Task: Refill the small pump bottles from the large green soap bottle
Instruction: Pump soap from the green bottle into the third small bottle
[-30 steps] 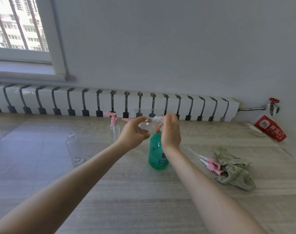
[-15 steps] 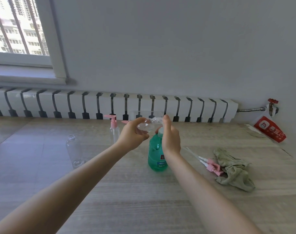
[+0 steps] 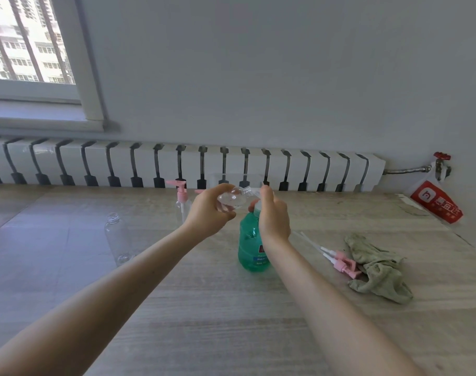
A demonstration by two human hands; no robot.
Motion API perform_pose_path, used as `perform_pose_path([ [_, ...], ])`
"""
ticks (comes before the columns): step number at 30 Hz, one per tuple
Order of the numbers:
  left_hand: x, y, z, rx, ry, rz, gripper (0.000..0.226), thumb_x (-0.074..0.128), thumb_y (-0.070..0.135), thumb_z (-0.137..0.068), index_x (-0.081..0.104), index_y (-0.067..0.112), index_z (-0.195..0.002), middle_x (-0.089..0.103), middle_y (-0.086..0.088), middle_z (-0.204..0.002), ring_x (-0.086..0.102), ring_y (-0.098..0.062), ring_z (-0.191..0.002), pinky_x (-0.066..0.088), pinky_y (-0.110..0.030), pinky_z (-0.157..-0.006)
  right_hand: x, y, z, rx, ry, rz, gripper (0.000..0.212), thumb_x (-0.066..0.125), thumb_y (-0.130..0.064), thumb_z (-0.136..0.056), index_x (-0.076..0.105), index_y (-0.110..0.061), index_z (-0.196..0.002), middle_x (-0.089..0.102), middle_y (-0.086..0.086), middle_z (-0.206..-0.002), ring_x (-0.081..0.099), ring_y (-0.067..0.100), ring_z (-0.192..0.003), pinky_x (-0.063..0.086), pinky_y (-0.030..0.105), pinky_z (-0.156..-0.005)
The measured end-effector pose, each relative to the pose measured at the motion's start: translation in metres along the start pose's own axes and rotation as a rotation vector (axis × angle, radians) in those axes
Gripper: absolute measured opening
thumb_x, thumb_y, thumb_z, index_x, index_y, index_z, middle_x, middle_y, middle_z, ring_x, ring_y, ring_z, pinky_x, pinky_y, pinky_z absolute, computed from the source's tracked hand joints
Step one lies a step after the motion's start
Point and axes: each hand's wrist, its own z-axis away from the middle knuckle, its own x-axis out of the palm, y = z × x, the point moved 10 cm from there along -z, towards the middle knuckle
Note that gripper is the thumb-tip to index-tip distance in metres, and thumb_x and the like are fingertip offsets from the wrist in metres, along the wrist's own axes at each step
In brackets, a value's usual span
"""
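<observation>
Two hands, both occupied above the wooden table (image 3: 231, 321).

Left hand (image 3: 211, 213): fingers and thumb wrapped round a small clear bottle (image 3: 232, 199), which is capless, tipped almost level, with its open neck pointing right.

Right hand (image 3: 274, 215): curled over the pump top of the large green soap bottle (image 3: 251, 248), index finger raised; whether it is pressing cannot be told.

Hazards, as judged:
- Soap missing the narrow neck and running onto the table, if the spout and the neck are not lined up when the pump goes down
- Clear bottle held so flat that soap could creep back out of its mouth
- Green bottle steadied only from the top, so a skewed push could tip it

Position: the green bottle stands upright on the table directly under the right hand. The clear bottle's neck sits just beside the pump top, between the two hands.

Other stock:
- Second capless clear bottle (image 3: 117, 237), standing well to the left
- Pump bottle with pink head (image 3: 182, 202), behind the left hand
- Loose pink pumps (image 3: 342, 263), lying against a grey-green rag (image 3: 377, 272) to the right
</observation>
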Motion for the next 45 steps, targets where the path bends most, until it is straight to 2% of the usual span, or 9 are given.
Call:
perform_pose_path([
  [5, 0.0030, -0.0018, -0.0006, 0.007, -0.007, -0.004, 0.054, 0.073, 0.005, -0.078, 0.055, 0.018, -0.127, 0.062, -0.001, -0.123, 0.067, -0.014, -0.087, 0.052, -0.029, -0.086, -0.0001, -0.0033, -0.0005, -0.024, 0.003, 0.018, 0.047, 0.027, -0.043, -0.095, 0.056, -0.013, -0.072, 0.058, -0.001, -0.071, 0.046, 0.011, -0.063, 0.033, 0.027, -0.061],
  [13, 0.0024, -0.0016, 0.0020, -0.007, -0.014, 0.010, 0.054, 0.072, 0.005, -0.079, 0.054, 0.020, -0.127, 0.064, -0.002, -0.117, 0.067, -0.011, -0.086, 0.052, -0.028, -0.085, 0.0021, 0.0005, -0.0013, -0.008, 0.004, 0.002, 0.052, 0.026, -0.054, -0.088, 0.057, -0.015, -0.072, 0.064, 0.003, -0.077, 0.052, 0.014, -0.069, 0.035, 0.027, -0.063],
  [20, 0.0045, -0.0022, 0.0042, -0.054, -0.028, 0.086, 0.056, 0.071, 0.003, -0.080, 0.051, 0.016, -0.131, 0.065, -0.006, -0.119, 0.066, -0.014, -0.095, 0.051, -0.029, -0.089, -0.0023, -0.0033, 0.0008, 0.002, -0.003, -0.025, 0.056, 0.025, -0.059, -0.095, 0.053, -0.016, -0.073, 0.059, 0.001, -0.077, 0.050, 0.009, -0.072, 0.034, 0.030, -0.070],
  [26, 0.0033, 0.0015, 0.0048, -0.064, -0.027, 0.095, 0.059, 0.070, 0.001, -0.080, 0.049, 0.014, -0.134, 0.062, -0.007, -0.124, 0.065, -0.014, -0.096, 0.048, -0.023, -0.084, 0.0009, -0.0023, 0.0017, -0.010, -0.023, -0.022, 0.068, 0.021, -0.067, -0.091, 0.055, -0.011, -0.076, 0.059, 0.009, -0.077, 0.055, 0.018, -0.075, 0.040, 0.035, -0.075],
  [28, 0.0031, 0.0025, 0.0052, -0.058, -0.026, 0.101, 0.059, 0.070, 0.000, -0.080, 0.049, 0.013, -0.133, 0.061, -0.006, -0.126, 0.065, -0.013, -0.096, 0.048, -0.022, -0.084, 0.0024, -0.0032, 0.0011, -0.006, -0.038, -0.022, 0.064, 0.023, -0.065, -0.093, 0.054, -0.013, -0.074, 0.060, 0.005, -0.078, 0.056, 0.017, -0.078, 0.041, 0.035, -0.077],
  [32, 0.0044, 0.0000, 0.0056, -0.065, -0.029, 0.118, 0.059, 0.069, -0.001, -0.080, 0.049, 0.013, -0.133, 0.060, -0.007, -0.126, 0.065, -0.015, -0.100, 0.049, -0.022, -0.084, 0.0028, -0.0045, -0.0004, 0.000, -0.051, 0.005, 0.045, 0.024, -0.056, -0.097, 0.047, -0.028, -0.071, 0.053, -0.007, -0.077, 0.050, 0.008, -0.076, 0.038, 0.033, -0.078],
  [36, 0.0051, -0.0014, 0.0055, -0.048, -0.025, 0.105, 0.056, 0.069, -0.001, -0.080, 0.052, 0.013, -0.131, 0.057, -0.004, -0.132, 0.066, -0.014, -0.097, 0.050, -0.021, -0.083, 0.0029, -0.0082, 0.0019, -0.033, -0.053, 0.037, 0.047, 0.024, -0.049, -0.099, 0.048, -0.022, -0.069, 0.051, -0.004, -0.072, 0.048, 0.009, -0.070, 0.036, 0.031, -0.072],
  [42, 0.0083, -0.0043, 0.0082, -0.065, -0.009, 0.137, 0.052, 0.069, -0.001, -0.081, 0.054, 0.015, -0.128, 0.058, -0.004, -0.130, 0.065, -0.013, -0.096, 0.050, -0.022, -0.082, 0.0030, -0.0067, 0.0009, -0.041, -0.034, 0.027, 0.043, 0.028, -0.042, -0.098, 0.041, -0.023, -0.062, 0.047, -0.004, -0.065, 0.045, 0.013, -0.064, 0.036, 0.032, -0.068],
  [45, 0.0087, -0.0054, 0.0092, -0.079, -0.004, 0.148, 0.054, 0.069, -0.002, -0.081, 0.053, 0.015, -0.129, 0.060, -0.005, -0.126, 0.065, -0.011, -0.094, 0.049, -0.021, -0.082, 0.0047, -0.0048, -0.0003, -0.038, -0.042, 0.025, 0.043, 0.027, -0.043, -0.098, 0.044, -0.022, -0.064, 0.052, -0.002, -0.068, 0.047, 0.013, -0.066, 0.035, 0.030, -0.067],
])
